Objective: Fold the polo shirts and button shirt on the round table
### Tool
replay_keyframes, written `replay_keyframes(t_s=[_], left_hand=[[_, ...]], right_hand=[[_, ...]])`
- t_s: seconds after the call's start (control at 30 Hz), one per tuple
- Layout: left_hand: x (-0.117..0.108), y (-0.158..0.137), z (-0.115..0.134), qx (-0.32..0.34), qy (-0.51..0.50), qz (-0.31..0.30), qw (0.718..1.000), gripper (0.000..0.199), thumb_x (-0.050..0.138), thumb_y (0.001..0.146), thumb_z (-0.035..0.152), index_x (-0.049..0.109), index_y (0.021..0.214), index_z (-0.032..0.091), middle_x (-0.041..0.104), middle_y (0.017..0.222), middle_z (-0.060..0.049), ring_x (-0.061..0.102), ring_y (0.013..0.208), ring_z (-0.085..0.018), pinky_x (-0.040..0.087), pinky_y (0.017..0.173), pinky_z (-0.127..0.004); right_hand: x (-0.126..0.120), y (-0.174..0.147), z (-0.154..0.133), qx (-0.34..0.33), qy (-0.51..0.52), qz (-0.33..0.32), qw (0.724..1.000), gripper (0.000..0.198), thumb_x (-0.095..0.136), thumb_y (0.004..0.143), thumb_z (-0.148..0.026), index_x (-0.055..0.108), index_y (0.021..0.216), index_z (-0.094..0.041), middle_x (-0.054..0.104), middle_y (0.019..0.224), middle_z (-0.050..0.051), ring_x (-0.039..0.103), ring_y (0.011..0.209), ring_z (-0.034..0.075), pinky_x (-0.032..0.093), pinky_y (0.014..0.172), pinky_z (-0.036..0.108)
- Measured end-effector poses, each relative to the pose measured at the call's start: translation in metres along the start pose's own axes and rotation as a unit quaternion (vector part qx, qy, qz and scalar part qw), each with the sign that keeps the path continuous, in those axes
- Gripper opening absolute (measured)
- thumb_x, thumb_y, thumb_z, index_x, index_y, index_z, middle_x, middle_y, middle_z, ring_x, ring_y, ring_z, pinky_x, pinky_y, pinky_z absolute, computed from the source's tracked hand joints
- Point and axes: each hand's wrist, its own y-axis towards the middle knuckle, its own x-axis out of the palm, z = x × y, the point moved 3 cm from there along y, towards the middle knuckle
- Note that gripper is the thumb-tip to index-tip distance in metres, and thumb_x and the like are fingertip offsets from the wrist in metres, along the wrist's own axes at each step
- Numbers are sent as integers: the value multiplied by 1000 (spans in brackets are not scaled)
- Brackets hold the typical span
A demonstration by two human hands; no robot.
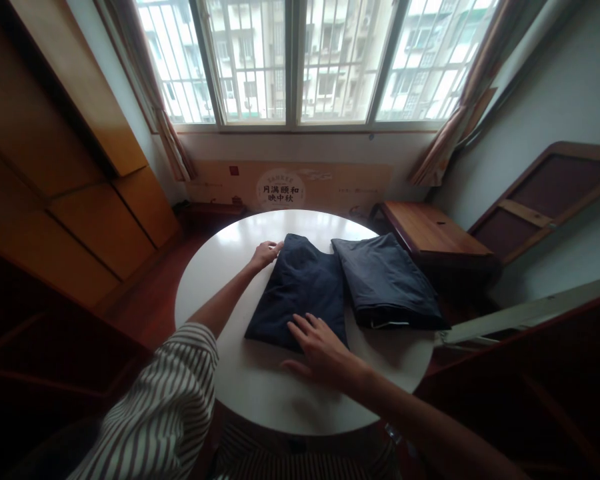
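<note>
A folded navy garment (307,287) lies on a round white table (240,393); its exact kind does not show. At its far left edge, my left hand (267,255) has its fingers curled and pinches the cloth. My right hand (323,350) is open, palm down over the garment's near edge, with the fingertips on the fabric and the thumb apart. To the right, close beside the first, lies a second folded dark garment (393,283), layered thicker, with a thin pale strip at its near edge. Neither hand touches that one.
A wooden bench or low table (437,230) stands behind the table at the right, by a framed panel (545,193) leaning on the wall. Yellow-brown cabinets (90,227) line the left side. Barred windows (290,67) with curtains are ahead, above a printed banner (330,187).
</note>
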Motion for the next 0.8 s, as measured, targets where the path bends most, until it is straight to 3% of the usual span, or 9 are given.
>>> replay_keyframes(t_s=[0.1,0.23,0.37,0.53,0.6,0.7,0.77,0.8], left_hand=[[24,21,1,-33,-8,-31,999,46,77,75,47,71,90,4,73,78,-11,68,74,-20,51,64,-24],[27,22,-10,-55,-24,-25,998,32,79,72,41,70,75,10,71,72,-7,67,70,-19,48,58,-22],[-8,0,-41,-75,-23,6,997,30,76,73,41,68,74,12,69,71,-5,67,70,-19,47,56,-22],[-63,-42,-78,-91,29,8,995,36,75,73,44,69,87,11,71,77,-8,69,76,-24,53,64,-29],[-75,-50,-74,-38,125,67,989,47,79,71,41,67,104,10,72,94,-12,69,92,-29,55,79,-34],[-69,-46,-43,144,258,131,946,46,70,82,30,60,123,11,65,122,-17,59,119,-29,46,103,-39],[-50,-34,-22,236,295,71,923,36,58,91,24,61,125,14,63,128,-15,57,123,-26,43,108,-36],[-40,-25,-16,249,307,23,918,34,54,93,24,62,125,15,64,128,-13,58,122,-25,42,108,-36]], right_hand=[[29,-14,-12,-1,-49,4,999,83,60,87,-61,39,153,-16,27,160,23,26,144,50,27,111,68],[37,-13,0,-32,-171,46,984,57,52,93,-18,44,149,-9,43,151,25,45,136,40,43,107,56],[36,-21,15,-116,-241,94,959,47,54,88,-5,58,134,-4,61,135,22,59,124,33,51,101,45],[36,-46,11,-188,-213,125,951,39,54,90,-9,62,129,-8,62,134,19,58,124,30,49,103,43],[26,-50,6,-191,-160,122,961,35,56,94,-21,63,127,-9,64,130,18,59,123,29,49,101,43],[-3,-40,8,-115,-67,146,980,33,51,99,-37,67,117,-14,69,119,15,63,112,25,52,96,38],[-21,-25,20,5,-68,188,980,31,47,101,-36,68,111,-15,67,115,15,63,107,25,52,93,36],[-26,-18,27,76,-91,198,973,32,47,101,-34,67,112,-13,66,114,17,63,106,27,52,92,37]])
